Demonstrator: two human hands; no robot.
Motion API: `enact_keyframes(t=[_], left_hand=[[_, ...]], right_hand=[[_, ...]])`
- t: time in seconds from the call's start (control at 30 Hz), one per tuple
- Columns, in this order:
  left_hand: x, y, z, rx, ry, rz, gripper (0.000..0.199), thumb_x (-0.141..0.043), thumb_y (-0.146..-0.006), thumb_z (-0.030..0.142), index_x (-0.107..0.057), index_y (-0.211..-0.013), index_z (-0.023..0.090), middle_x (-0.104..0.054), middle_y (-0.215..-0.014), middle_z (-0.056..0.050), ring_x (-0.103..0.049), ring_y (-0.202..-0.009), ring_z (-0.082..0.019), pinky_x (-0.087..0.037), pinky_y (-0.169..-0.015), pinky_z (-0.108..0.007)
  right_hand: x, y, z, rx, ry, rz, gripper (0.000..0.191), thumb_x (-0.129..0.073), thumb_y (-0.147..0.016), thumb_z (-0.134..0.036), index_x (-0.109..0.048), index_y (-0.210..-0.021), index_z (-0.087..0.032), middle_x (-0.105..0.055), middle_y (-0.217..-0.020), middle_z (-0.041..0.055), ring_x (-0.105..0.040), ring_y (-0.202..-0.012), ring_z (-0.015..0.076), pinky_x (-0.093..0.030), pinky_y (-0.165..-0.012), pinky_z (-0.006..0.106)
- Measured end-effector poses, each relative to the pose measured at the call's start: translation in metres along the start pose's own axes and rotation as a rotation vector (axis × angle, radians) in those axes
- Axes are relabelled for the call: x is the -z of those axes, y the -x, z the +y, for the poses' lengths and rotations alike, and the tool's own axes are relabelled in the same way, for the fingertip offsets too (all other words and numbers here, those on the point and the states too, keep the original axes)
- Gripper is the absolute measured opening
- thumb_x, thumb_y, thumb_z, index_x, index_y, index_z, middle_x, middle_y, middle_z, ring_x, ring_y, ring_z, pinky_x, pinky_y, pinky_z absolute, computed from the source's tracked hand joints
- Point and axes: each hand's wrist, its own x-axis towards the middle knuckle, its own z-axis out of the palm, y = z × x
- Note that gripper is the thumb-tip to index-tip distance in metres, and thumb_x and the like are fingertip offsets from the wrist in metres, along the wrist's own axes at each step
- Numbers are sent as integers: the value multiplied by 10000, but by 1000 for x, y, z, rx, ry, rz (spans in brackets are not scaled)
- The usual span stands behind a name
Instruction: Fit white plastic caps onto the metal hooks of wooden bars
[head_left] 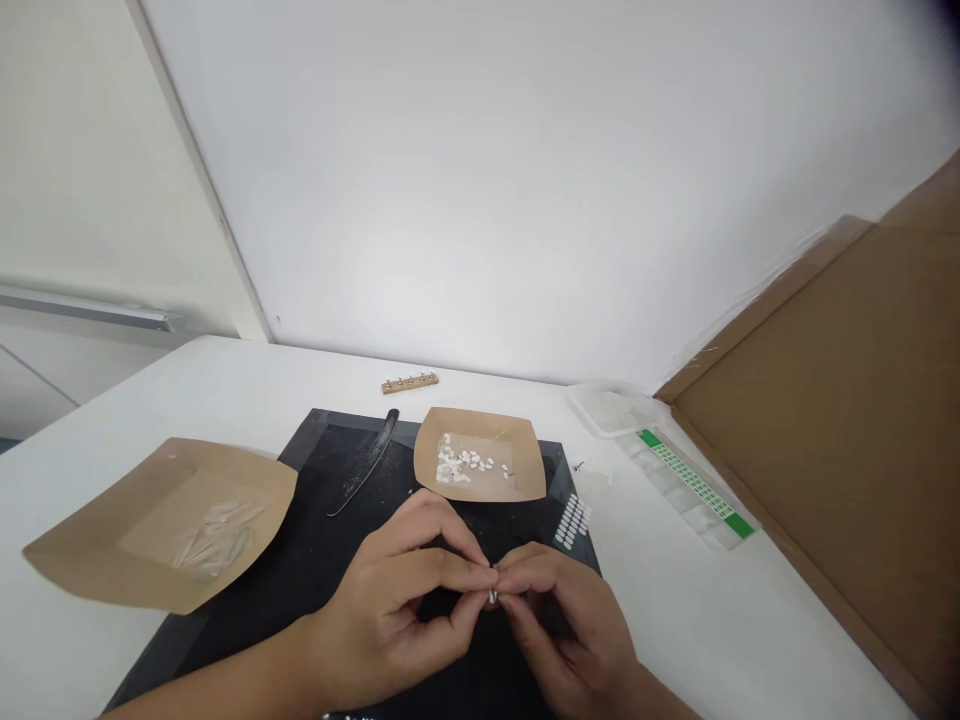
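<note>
My left hand (424, 590) and my right hand (566, 610) meet over the black mat (300, 580), fingertips almost touching. Between them is a small silvery piece (493, 596); its kind is too small to make out. Both hands pinch at it, and the fingers cover most of it. Just beyond them, a brown paper tray (529, 480) holds scattered small white pieces (454, 462). By the right hand lies a sheet of white oval stickers (572, 522). A dark curved nail file (367, 465) rests on the mat's far part.
At left, a larger paper tray (142, 510) holds clear nail tips (217, 540). A wooden strip with several metal pegs (410, 382) lies at the back. On the right are a clear plastic pack with a green label (697, 485), a small metal piece (578, 466) and a cardboard box (840, 400).
</note>
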Motion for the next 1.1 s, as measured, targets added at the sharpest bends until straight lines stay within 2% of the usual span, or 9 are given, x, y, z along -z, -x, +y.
enact_keyframes(t=[0.23, 0.37, 0.5, 0.77, 0.93, 1.1], left_hand=[[-4, 0, 0, 6, 17, 34, 254, -780, -836, -35, -775, -1013, 147, -773, -855, -78, -697, -763, -172, -600, -731, -345], [-3, -1, -1, -86, 8, -10, 266, -785, -837, -46, -738, -1023, 139, -805, -876, -69, -740, -741, -157, -616, -756, -342], [1, -1, -3, -71, 45, -52, 257, -790, -865, -19, -729, -1047, 152, -809, -883, -49, -749, -750, -149, -620, -777, -340], [8, -1, -7, -41, 118, -140, 175, -730, -971, 51, -739, -1114, 150, -810, -940, -79, -743, -822, -169, -616, -826, -371], [6, 0, -7, -33, 144, -134, 243, -748, -923, 9, -741, -1109, 164, -808, -918, -71, -733, -791, -167, -609, -808, -369], [-1, 5, -12, -37, 106, -81, 276, -772, -846, -29, -722, -1023, 176, -786, -856, -45, -710, -732, -150, -607, -776, -352]], right_hand=[[4, 0, -2, 159, 188, 62, 297, -604, -948, -8, -642, -1149, -222, -788, -959, 54, -772, -842, 181, -636, -720, 273], [10, -2, -7, 243, 272, 28, 271, -645, -972, -38, -656, -1173, -220, -811, -964, 60, -794, -845, 187, -658, -753, 285], [11, -3, -7, 226, 251, 38, 210, -637, -1004, -72, -663, -1148, -223, -807, -939, 53, -794, -821, 183, -663, -737, 285], [7, -3, -3, 196, 170, 41, 138, -623, -1041, -112, -669, -1128, -208, -789, -929, 62, -787, -811, 177, -647, -721, 282], [8, 0, 0, 196, 227, 30, 89, -647, -1046, -145, -657, -1087, -223, -791, -909, 54, -780, -787, 184, -636, -717, 299], [8, -1, 3, 222, 246, -4, 109, -652, -1036, -122, -645, -1109, -203, -793, -926, 57, -777, -802, 179, -622, -730, 295]])
